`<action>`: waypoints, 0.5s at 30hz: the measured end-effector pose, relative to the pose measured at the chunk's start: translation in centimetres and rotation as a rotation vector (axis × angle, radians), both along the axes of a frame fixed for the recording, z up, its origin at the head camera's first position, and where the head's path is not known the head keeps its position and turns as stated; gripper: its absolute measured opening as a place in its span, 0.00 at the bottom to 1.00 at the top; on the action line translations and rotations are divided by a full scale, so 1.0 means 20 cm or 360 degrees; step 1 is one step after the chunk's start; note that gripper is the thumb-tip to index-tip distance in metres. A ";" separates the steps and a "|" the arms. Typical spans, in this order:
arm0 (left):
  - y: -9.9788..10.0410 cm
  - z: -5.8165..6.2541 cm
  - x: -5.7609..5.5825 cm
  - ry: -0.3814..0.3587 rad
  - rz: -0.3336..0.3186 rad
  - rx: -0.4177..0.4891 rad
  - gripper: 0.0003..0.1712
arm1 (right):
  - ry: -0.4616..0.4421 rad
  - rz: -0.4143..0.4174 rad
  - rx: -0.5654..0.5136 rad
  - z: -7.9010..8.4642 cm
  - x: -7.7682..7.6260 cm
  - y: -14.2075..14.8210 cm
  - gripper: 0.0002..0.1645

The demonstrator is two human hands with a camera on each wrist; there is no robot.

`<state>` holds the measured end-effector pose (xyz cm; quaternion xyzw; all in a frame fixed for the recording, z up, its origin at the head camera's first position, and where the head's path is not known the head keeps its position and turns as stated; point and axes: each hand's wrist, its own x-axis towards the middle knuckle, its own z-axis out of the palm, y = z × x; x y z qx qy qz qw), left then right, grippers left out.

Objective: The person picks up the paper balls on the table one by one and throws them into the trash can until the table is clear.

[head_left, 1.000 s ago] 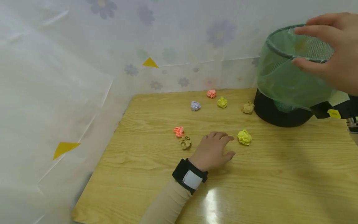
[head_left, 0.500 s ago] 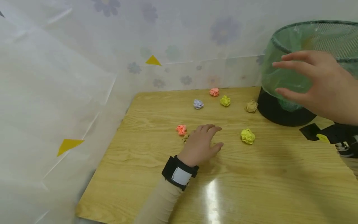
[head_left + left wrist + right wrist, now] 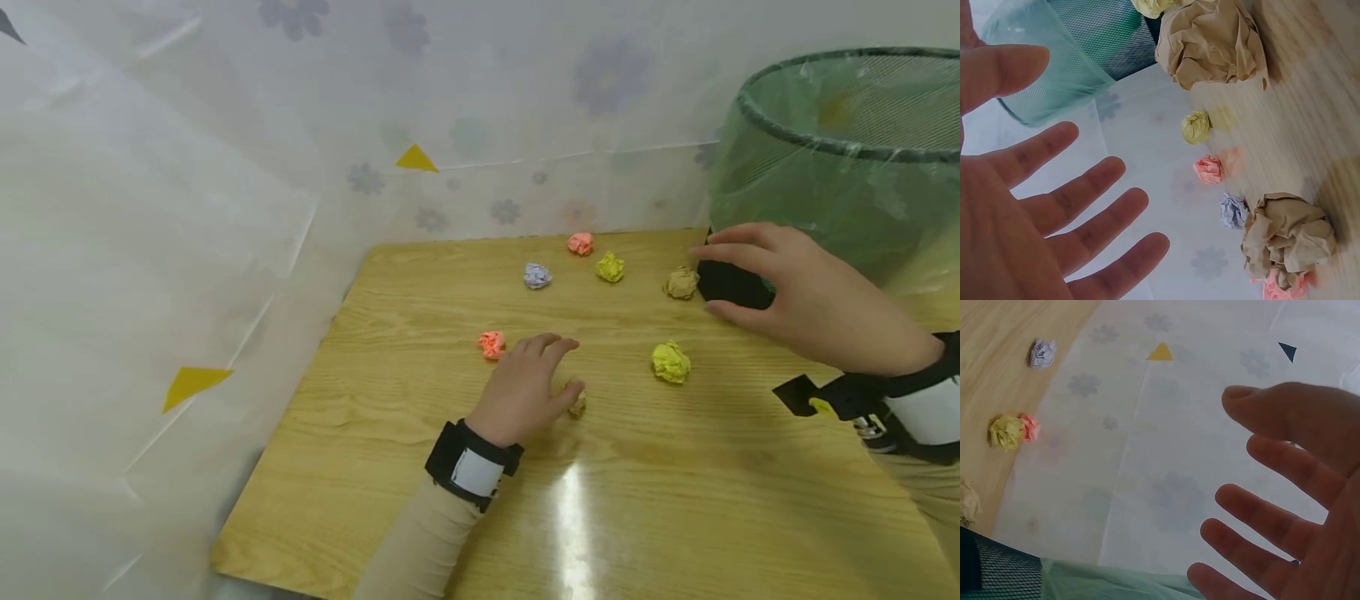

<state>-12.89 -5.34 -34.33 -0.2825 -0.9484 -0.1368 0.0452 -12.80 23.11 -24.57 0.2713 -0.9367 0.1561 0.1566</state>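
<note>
Over the table, the right hand is being lowered toward the far tan ball, seemingly now within reach; near the other tan ball, the left hand is being held; by both loose hands, nothing is being grasped.

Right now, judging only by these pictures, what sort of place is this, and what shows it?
Probably an indoor corner set up for practice: a wood-grain table stands against flower-patterned sheeting, with crumpled paper balls and a green-lined mesh bin on top.
</note>
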 end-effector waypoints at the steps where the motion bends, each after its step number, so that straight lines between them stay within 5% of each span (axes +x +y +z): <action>1: 0.00 0.00 0.00 -0.0001 0.0004 0.0002 0.29 | -0.0017 0.0003 0.0007 -0.02 0.00 0.00 0.35; 15: -0.01 -0.04 0.01 -0.0054 0.0042 0.0020 0.30 | -0.0498 -0.0008 0.0097 -0.29 -0.09 0.01 0.33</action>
